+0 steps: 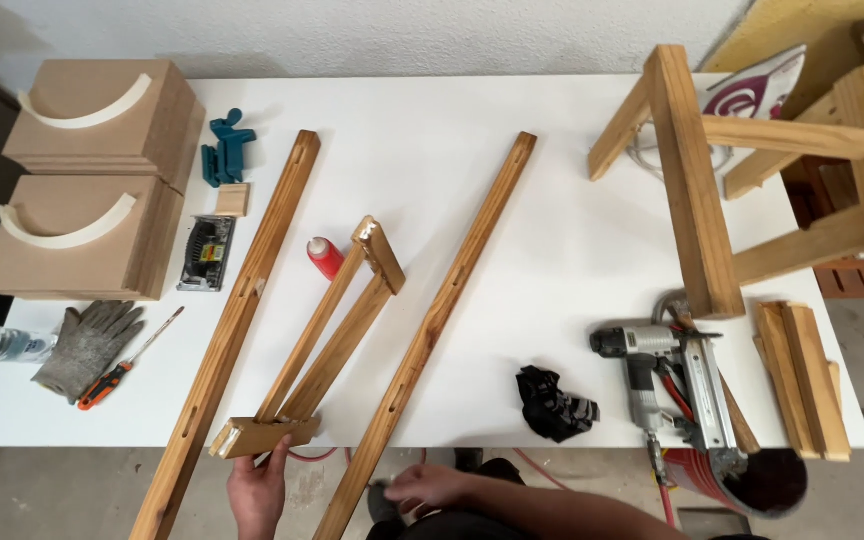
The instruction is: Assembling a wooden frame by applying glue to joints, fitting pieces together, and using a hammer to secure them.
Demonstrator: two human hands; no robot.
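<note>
While the left hand [257, 490] grips the small wooden frame [317, 345] at its near crosspiece, the right hand [430, 487] hovers loose, holding nothing.
The frame lies at the white table's [572, 250] front edge, between two long slotted rails [227, 330], red glue bottle [325, 257] just beside it.

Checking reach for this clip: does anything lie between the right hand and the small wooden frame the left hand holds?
Yes: the right hand hovers apart from the small wooden frame; the long slotted rail runs between them.
</note>
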